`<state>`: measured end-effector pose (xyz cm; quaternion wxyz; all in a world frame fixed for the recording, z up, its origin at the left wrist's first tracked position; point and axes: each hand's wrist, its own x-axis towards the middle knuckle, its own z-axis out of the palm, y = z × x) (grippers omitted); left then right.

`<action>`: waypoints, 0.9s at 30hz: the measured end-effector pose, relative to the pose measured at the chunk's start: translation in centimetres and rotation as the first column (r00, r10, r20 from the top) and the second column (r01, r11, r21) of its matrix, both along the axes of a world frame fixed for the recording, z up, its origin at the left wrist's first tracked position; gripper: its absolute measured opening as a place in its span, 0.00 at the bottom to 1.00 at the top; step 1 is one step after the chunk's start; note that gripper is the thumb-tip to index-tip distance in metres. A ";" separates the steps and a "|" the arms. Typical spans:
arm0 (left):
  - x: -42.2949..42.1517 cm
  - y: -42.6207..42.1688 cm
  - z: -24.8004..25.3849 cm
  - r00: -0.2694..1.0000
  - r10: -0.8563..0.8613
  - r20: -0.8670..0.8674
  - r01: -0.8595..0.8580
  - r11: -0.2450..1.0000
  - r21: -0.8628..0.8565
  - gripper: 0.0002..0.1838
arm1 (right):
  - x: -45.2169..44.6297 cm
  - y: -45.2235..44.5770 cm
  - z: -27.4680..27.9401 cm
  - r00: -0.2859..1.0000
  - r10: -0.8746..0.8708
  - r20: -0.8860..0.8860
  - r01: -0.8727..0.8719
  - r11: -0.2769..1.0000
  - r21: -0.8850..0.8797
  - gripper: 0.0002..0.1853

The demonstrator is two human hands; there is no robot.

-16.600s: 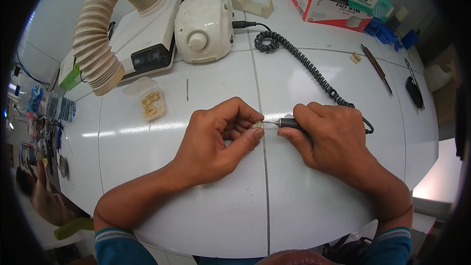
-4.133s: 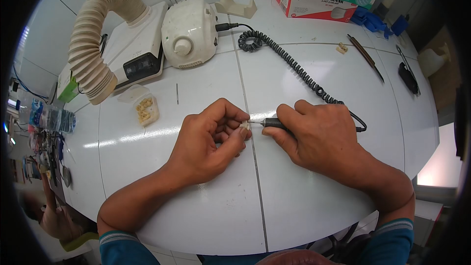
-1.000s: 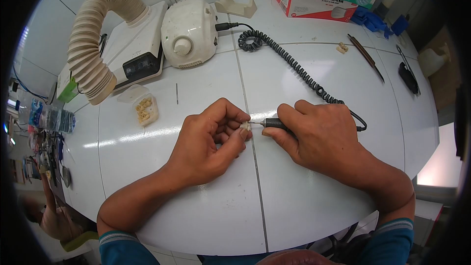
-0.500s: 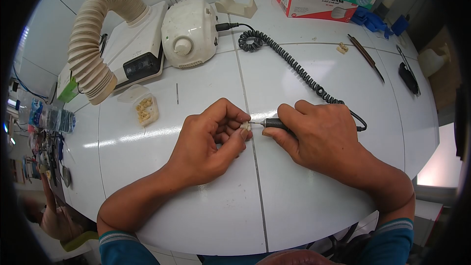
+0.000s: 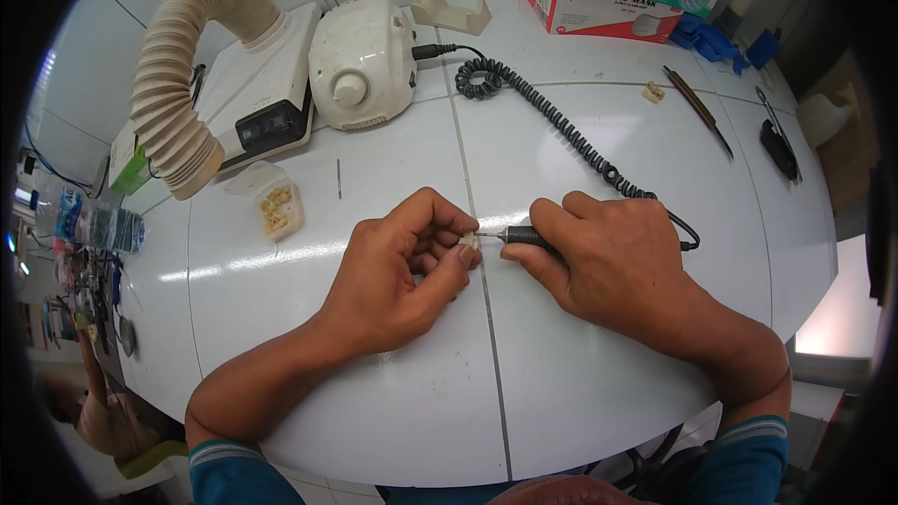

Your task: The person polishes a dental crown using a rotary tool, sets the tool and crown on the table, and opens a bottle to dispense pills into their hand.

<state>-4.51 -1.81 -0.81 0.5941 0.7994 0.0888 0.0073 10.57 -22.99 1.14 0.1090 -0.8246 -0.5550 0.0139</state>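
Observation:
My left hand (image 5: 402, 271) pinches a small cream-coloured piece (image 5: 469, 240) between thumb and fingertips, near the middle of the white tiled table. From the right, my right hand (image 5: 608, 257) grips a black rotary handpiece (image 5: 526, 235), whose thin metal bit points left and meets the piece or comes very close to it. A coiled black cord (image 5: 571, 129) runs from the handpiece side up to a cream control unit (image 5: 361, 64) with a round knob. An open clear box (image 5: 282, 210) of small yellowish pieces lies left of my left hand.
A ribbed hose (image 5: 173, 84) arches over a white device at the back left. A thin metal rod (image 5: 339, 179) lies by the box. Mask boxes (image 5: 599, 5), a blue object (image 5: 708, 42), and a brown-handled tool (image 5: 697, 108) are at the right. Another person (image 5: 112, 421) sits far left.
Since the oldest frame the view has shifted, so table items appear further left. The piece looks slightly turned between my left fingers. Over the last second, almost nothing has moved.

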 end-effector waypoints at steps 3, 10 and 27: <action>0.0 0.0 0.1 1.000 -0.001 -0.007 0.001 1.000 0.000 0.10 | 0.0 0.0 0.1 1.000 -0.001 0.001 0.001 1.000 -0.001 0.25; 0.0 -0.1 0.0 1.000 0.004 0.005 -0.004 1.000 -0.001 0.10 | 0.0 0.0 0.0 1.000 0.003 0.003 -0.003 1.000 0.005 0.25; -0.1 -0.2 0.4 1.000 0.007 -0.001 -0.007 1.000 0.003 0.09 | -0.1 0.0 -0.1 1.000 -0.004 0.012 0.004 1.000 0.016 0.24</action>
